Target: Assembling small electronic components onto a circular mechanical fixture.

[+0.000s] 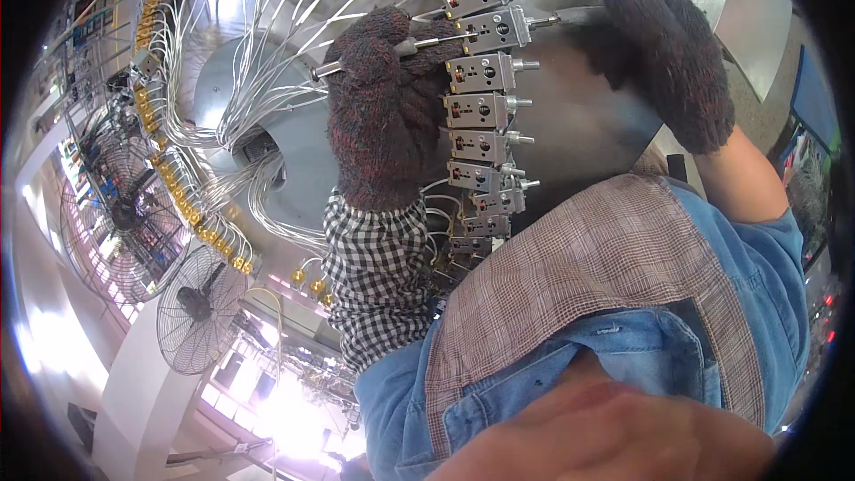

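Note:
My left hand (378, 116), in a dark knitted glove, is closed around a small screwdriver (427, 42). Its thin shaft points right, and the tip meets the side of one metal thermostat-like switch block (494, 31). The tool's back end pokes out left of the glove. My right hand (672, 49), gloved alike, is to the right of that block, one finger stretched toward the upper left. From the block's threaded spindle (543, 21) a thin grey rod (579, 15) runs to this hand; the grip itself is hidden.
Similar switch blocks (476, 110) line a curved edge, their spindles facing right. Many white wires (240, 98) run from a central opening to brass fittings (191, 209) at left. A shiny metal surface (579, 98) lies beneath my right hand. Fans (196, 303) stand beyond, lower left.

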The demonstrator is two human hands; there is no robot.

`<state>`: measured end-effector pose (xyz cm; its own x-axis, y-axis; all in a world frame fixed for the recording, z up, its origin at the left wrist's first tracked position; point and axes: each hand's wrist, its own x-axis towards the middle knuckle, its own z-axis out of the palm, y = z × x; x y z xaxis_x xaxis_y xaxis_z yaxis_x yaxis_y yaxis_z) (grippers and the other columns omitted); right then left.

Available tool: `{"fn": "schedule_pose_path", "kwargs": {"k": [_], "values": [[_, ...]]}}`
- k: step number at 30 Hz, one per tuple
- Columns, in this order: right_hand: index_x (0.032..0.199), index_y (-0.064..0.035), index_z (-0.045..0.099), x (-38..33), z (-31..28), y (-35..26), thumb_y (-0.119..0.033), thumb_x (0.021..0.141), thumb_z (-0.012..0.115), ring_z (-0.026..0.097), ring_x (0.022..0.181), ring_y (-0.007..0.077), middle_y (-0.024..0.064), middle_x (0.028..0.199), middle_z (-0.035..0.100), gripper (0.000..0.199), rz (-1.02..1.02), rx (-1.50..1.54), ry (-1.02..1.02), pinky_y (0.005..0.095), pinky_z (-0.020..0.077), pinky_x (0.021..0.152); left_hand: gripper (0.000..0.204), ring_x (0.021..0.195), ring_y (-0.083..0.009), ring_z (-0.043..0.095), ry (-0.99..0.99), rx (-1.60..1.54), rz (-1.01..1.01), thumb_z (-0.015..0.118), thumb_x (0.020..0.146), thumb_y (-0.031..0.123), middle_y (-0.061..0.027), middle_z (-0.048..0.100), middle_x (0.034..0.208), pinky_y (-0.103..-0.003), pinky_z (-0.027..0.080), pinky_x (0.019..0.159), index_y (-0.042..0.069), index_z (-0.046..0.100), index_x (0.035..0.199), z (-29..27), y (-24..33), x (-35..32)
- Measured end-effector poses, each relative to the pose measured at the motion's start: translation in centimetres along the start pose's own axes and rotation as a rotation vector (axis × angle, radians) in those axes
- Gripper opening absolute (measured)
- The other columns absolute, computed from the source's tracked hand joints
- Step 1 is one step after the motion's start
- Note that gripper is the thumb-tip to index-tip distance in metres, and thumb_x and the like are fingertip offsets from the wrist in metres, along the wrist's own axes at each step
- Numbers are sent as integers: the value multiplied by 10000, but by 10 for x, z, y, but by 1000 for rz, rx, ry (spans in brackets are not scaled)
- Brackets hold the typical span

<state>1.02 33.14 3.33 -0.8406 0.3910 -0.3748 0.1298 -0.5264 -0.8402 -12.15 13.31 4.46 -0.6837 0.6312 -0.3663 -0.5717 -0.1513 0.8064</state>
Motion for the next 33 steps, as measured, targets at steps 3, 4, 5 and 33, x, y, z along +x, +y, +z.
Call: {"fn": "schedule_pose_path", "kwargs": {"k": [3, 4, 5, 33], "values": [[1203, -11, 430, 0, 3, -15, -149, 888, 515, 568, 670, 146, 135, 929, 615, 354, 92, -99, 10, 247, 462, 543, 349, 874, -290, 604, 33, -25, 63, 530, 866, 264, -183, 571, 994, -384, 538, 725, 9, 460, 1093, -2, -5, 1], [1203, -11, 430, -1, 1, -11, -149, 888, 515, 568, 670, 146, 135, 929, 615, 354, 91, -98, 6, 247, 462, 543, 349, 874, -290, 604, 36, -24, 66, 530, 866, 264, -183, 571, 994, -384, 538, 725, 9, 460, 1093, -1, -5, 0], [1198, -9, 435, -1, -3, -4, -142, 887, 515, 573, 681, 148, 134, 937, 610, 347, 24, -104, -16, 251, 469, 552, 350, 869, -286, 605, 58, -16, 66, 533, 865, 260, -176, 575, 983, -374, 536, 729, 4, 461, 1093, 1, -4, -1], [1134, 9, 476, -2, 2, 0, -177, 880, 521, 555, 626, 152, 78, 731, 562, 318, -73, -90, 55, 250, 443, 515, 356, 921, -281, 588, 84, 9, 45, 544, 854, 257, -157, 555, 998, -409, 509, 793, -8, 469, 1079, 9, -2, -1]]}}
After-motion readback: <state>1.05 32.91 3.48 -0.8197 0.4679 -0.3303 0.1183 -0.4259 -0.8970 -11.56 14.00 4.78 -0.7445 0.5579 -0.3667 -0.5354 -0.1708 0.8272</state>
